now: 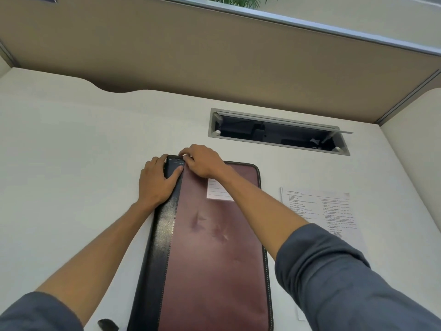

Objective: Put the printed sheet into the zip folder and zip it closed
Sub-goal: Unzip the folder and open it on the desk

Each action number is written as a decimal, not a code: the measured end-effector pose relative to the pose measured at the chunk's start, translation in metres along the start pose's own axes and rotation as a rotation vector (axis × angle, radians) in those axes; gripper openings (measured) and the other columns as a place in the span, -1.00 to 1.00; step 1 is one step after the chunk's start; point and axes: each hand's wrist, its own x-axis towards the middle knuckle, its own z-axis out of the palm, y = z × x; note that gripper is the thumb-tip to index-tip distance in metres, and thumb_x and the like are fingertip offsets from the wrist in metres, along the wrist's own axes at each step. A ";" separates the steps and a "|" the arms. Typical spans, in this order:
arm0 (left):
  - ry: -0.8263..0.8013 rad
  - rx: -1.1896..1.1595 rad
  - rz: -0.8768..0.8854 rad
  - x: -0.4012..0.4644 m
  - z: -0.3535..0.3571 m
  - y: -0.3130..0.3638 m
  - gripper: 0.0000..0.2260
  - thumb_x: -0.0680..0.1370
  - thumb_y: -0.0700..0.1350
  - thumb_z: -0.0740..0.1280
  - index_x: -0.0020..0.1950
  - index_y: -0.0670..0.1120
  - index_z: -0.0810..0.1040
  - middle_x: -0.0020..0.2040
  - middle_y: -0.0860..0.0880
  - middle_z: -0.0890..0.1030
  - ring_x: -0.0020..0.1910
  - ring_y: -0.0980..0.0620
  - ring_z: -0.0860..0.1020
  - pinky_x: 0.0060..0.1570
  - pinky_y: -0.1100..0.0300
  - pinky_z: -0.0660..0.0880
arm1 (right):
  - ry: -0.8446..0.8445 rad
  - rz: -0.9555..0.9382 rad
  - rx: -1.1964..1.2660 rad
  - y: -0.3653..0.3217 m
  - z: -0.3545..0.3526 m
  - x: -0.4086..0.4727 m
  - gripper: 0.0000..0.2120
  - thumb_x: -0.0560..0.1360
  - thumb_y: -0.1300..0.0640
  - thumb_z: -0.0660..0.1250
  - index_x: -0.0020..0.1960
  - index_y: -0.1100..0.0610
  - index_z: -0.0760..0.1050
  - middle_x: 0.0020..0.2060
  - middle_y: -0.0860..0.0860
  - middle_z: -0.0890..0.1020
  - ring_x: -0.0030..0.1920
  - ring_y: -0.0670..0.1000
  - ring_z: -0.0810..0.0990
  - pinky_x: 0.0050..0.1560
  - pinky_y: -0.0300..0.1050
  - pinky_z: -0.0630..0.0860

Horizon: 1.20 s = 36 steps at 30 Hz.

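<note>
Folder (210, 247) lies shut w/ long axis running from both grips back toward me; I see R hand (202, 161) pinching at far-left corner, prob the zip pull, L hand (156, 182) clamping beside it, sheet (334, 216) still outside, well right of R.

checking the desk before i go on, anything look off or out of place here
Yes. The printed sheet lies on the desk right of the zip folder, not inside it. The cable hatch behind stands open. Both hands, left hand and right hand, are at the folder's far left corner.
</note>
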 end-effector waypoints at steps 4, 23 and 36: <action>0.032 -0.112 -0.030 -0.002 0.001 -0.001 -0.45 0.49 0.19 0.34 0.38 -0.06 0.37 0.01 -0.05 0.56 0.06 -0.10 0.50 0.08 -0.09 0.47 | -0.048 0.032 0.137 -0.011 0.001 0.016 -0.64 0.58 0.18 0.11 0.31 0.03 0.51 0.24 0.07 0.58 0.24 0.12 0.51 0.24 0.08 0.44; -0.054 0.052 -0.002 0.009 -0.001 0.003 -0.65 0.63 0.00 0.10 0.38 -0.05 0.41 0.16 -0.16 0.55 0.18 -0.21 0.46 0.15 -0.09 0.35 | -0.234 -0.116 -0.012 -0.014 -0.028 0.051 -0.80 0.47 0.30 0.33 0.02 0.17 0.67 -0.02 0.10 0.70 0.03 0.08 0.62 0.12 0.02 0.55; -0.016 0.006 0.023 0.009 0.000 0.001 -0.76 0.62 -0.04 0.16 0.24 -0.07 0.47 0.08 -0.13 0.58 0.10 -0.19 0.49 0.09 -0.06 0.36 | -0.171 -0.505 -0.850 0.001 -0.040 0.035 -0.81 0.51 0.30 0.17 -0.14 0.18 0.56 -0.16 0.11 0.62 -0.15 0.17 0.59 -0.29 -0.01 0.41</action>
